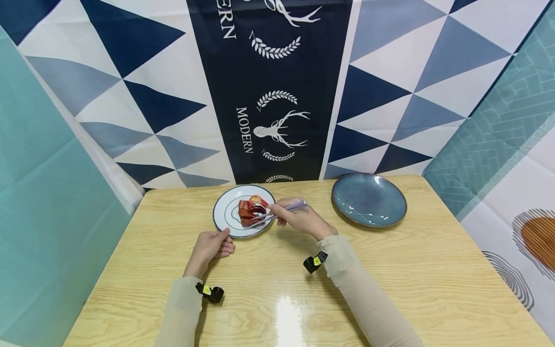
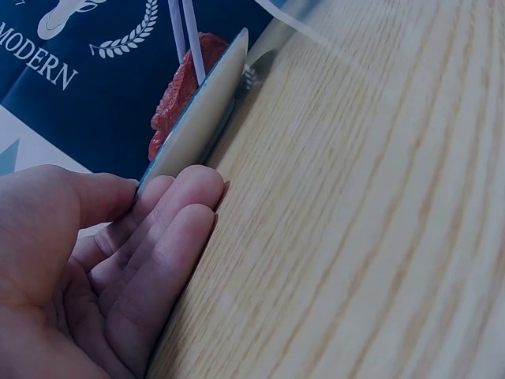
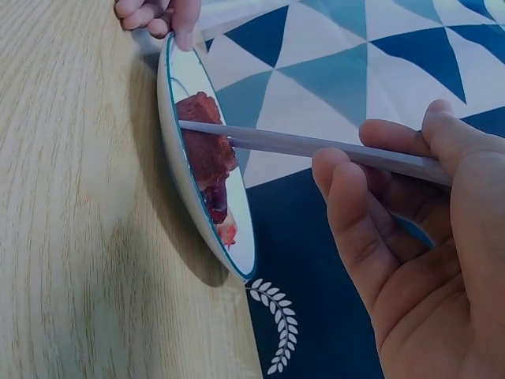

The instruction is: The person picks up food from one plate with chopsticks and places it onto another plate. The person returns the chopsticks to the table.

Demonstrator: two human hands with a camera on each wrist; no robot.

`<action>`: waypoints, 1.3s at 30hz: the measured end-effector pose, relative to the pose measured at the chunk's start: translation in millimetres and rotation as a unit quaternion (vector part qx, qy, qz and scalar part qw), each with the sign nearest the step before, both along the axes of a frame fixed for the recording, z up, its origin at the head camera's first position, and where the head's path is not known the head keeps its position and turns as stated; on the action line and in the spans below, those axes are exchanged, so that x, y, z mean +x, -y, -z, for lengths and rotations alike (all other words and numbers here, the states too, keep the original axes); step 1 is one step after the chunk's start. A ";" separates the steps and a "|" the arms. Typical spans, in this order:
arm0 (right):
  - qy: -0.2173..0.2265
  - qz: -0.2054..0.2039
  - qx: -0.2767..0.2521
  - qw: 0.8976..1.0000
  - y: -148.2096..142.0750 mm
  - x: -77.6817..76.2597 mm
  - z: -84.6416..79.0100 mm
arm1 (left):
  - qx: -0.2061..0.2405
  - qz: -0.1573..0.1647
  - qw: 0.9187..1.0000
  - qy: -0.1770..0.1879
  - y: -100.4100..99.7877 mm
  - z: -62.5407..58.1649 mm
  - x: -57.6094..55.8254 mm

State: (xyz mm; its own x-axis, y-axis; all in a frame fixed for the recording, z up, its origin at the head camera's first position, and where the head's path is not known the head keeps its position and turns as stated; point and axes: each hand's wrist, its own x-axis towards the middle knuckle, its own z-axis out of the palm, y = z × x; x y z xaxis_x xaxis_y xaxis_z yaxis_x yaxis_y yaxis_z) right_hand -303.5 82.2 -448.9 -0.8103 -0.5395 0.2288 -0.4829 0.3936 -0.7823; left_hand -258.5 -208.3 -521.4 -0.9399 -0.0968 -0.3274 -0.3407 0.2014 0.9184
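A white plate with a dark rim bears several reddish-brown pieces that look like meat, one with a paler orange end. At the plate's near left edge, my left hand pinches the rim. In the left wrist view the thumb of the left hand lies on top and the fingers are curled beneath. My right hand holds a pair of pale purple chopsticks from the plate's right side. Their tips reach the meat in the right wrist view; whether they grip a piece I cannot tell.
To the right stands a larger blue plate with a white blossom pattern, near the back of the wooden table. A patterned cloth hangs behind the table's back edge. Teal sheets flank the left side.
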 end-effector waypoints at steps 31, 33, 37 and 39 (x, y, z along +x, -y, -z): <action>-0.005 0.008 0.010 1.000 2.5 -0.5 0.4 | -0.010 -0.004 1.000 -0.001 -3.0 -0.9 2.2; -0.005 0.007 0.007 1.000 2.8 -0.8 0.3 | -0.010 -0.004 1.000 0.000 -3.4 -0.6 2.4; -0.013 -0.003 -0.004 1.000 3.8 -1.6 1.5 | -0.011 -0.007 1.000 0.000 -3.2 -0.3 2.2; -0.016 -0.006 -0.009 1.000 4.2 -1.9 2.1 | -0.012 -0.007 1.000 0.000 -2.8 -0.5 2.2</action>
State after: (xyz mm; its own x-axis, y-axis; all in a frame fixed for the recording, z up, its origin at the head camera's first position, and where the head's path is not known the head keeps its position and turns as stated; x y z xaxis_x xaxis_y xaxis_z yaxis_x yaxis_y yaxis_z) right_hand -305.3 78.1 -451.0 -0.7964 -0.5447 0.2629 -0.5115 0.3745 -0.7734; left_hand -256.4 -205.5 -520.9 -0.9384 -0.1178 -0.3249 -0.3436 0.2179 0.9135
